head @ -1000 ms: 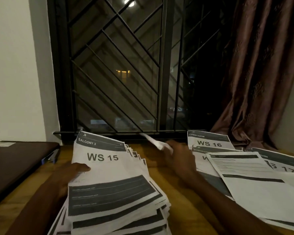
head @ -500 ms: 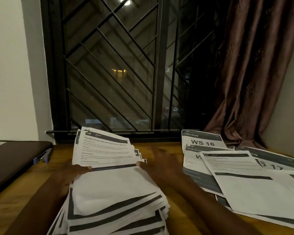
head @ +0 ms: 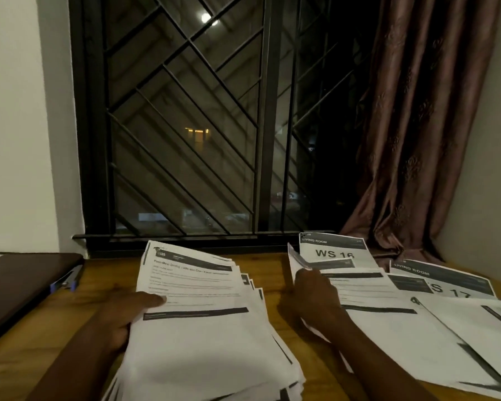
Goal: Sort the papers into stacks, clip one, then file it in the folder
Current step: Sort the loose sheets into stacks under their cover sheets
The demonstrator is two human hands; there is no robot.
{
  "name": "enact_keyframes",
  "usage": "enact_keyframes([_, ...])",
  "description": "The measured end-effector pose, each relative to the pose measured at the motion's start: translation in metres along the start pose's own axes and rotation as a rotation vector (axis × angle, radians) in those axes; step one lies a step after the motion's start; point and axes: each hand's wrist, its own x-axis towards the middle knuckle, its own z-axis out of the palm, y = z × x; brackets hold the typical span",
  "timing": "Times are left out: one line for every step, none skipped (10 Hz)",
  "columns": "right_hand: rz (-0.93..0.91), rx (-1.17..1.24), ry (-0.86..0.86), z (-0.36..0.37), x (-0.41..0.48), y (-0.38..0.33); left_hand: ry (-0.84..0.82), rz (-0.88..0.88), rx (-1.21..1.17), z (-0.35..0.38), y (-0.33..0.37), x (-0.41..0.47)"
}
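One night-dark window point(head: 185, 125) with a black diagonal grille, filling the far side of the room; white wall point(head: 21, 125) to its left, brown curtain point(head: 417, 125) hanging at its right and bunching down onto the far right corner

One wooden tabletop point(head: 275, 273), running up to the window sill

One dark folder point(head: 18, 287), closed and flat at the left edge of the tabletop, a blue fitting point(head: 65, 283) showing at its near corner; well apart from the papers

One main stack point(head: 203, 337) of printed sheets, thick and fanned unevenly, front and centre, its top sheet headed with text and a black bar

Several sorted papers point(head: 388, 328) on the right, overlapping; behind them a sheet marked WS 16 point(head: 334, 250), beside it one marked WS 17 point(head: 446, 280), both partly covered

One left hand point(head: 128, 314), its grip closed on the main stack's left edge, thumb on top

One right hand point(head: 315, 296), its grip pinching a single lifted sheet point(head: 297, 257) over the sorted papers; the fingertips are hidden behind the hand
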Motion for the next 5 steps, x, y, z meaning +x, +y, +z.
enact_keyframes([-0.144,0.148,0.079,-0.016,-0.019,-0.047,-0.010,-0.029,0.045,0.009,0.010,-0.011])
enact_keyframes([-0.426,0.188,-0.144,-0.015,-0.063,-0.104,-0.036,0.005,-0.063,0.025,0.018,-0.026])
enact_keyframes([-0.589,0.077,-0.286,0.010,-0.089,-0.138,0.012,0.032,-0.163,0.026,0.014,-0.020])
enact_keyframes([-0.581,0.158,-0.336,0.023,-0.086,-0.145,0.022,0.029,-0.033,0.027,0.011,-0.015])
enact_keyframes([-0.423,0.387,-0.215,0.017,-0.054,-0.118,0.067,0.005,0.100,0.028,0.011,-0.013])
